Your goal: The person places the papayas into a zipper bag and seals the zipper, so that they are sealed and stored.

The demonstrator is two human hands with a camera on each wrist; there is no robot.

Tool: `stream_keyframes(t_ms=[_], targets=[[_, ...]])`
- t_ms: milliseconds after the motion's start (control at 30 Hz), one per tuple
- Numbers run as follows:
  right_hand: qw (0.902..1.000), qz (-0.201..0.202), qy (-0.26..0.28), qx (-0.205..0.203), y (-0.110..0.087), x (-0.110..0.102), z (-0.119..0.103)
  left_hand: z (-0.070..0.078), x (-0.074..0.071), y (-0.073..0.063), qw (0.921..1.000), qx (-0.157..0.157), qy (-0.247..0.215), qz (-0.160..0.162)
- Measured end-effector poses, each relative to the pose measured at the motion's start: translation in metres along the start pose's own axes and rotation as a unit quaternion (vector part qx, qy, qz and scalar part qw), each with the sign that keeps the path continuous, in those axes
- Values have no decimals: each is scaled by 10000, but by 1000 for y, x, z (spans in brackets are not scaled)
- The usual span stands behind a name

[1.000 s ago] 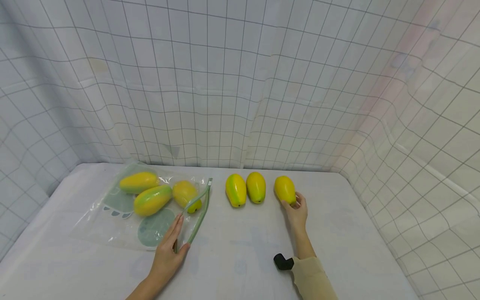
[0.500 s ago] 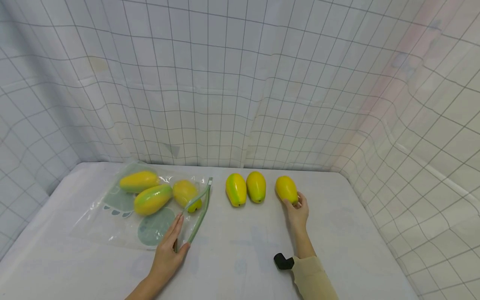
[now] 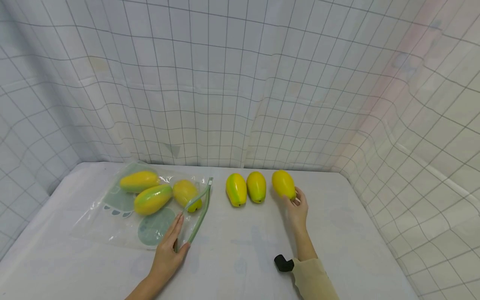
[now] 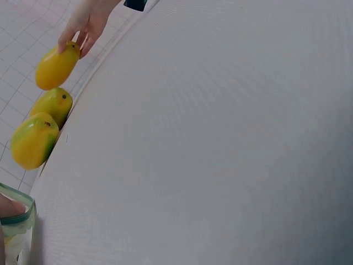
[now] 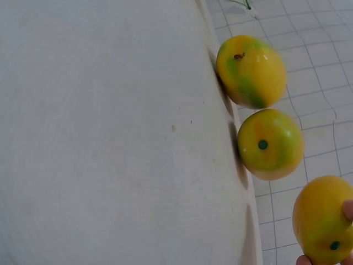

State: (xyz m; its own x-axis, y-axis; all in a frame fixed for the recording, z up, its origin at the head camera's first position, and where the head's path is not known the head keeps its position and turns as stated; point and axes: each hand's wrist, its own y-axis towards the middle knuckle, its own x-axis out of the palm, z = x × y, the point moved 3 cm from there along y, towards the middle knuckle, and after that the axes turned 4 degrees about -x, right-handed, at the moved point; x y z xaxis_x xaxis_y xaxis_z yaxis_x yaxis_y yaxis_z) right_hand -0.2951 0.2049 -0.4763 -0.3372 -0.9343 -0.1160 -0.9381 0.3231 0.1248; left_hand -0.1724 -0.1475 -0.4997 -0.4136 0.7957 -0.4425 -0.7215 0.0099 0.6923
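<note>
Your right fingers [image 3: 300, 195] grip a yellow fruit [image 3: 283, 183] by one end; your left fingers [image 3: 173, 229], straight, apparently steady the bag [image 3: 153, 231] beneath.

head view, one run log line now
right hand: holds papaya; left hand: touches zip bag; bag: two papayas inside, one at mouth; table: two loose papayas

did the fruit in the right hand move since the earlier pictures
Yes: in the head view, the fruit in the right hand has shifted up the picture, its top now reaching the line of the table's back edge.
</note>
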Motion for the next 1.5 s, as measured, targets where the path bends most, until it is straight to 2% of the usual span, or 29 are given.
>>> stream_keyframes(t_ms=[433,600,833,933,1033,1267,1500], targets=[[9952,-745,-54,-626,-14,21,-23,2,-1,0,10000,-5,5,-2],[9930,-1078,20,-479,-21,30,-30,2,0,0,10000,-33,23,-9],[9856,-1598,-11,-551,-45,43,-56,1,-1,0,10000,-28,9,6],[9824,-1794,-7,-529,-52,49,-59,0,0,0,10000,-26,-7,10],[9781,-2005,39,-550,-58,57,-59,0,0,0,10000,-40,-7,5],[9674,-2422,69,-735,-62,76,-28,0,0,0,10000,-57,44,5],[9502,-3011,47,-799,-77,92,-31,0,0,0,9999,-98,68,-6]])
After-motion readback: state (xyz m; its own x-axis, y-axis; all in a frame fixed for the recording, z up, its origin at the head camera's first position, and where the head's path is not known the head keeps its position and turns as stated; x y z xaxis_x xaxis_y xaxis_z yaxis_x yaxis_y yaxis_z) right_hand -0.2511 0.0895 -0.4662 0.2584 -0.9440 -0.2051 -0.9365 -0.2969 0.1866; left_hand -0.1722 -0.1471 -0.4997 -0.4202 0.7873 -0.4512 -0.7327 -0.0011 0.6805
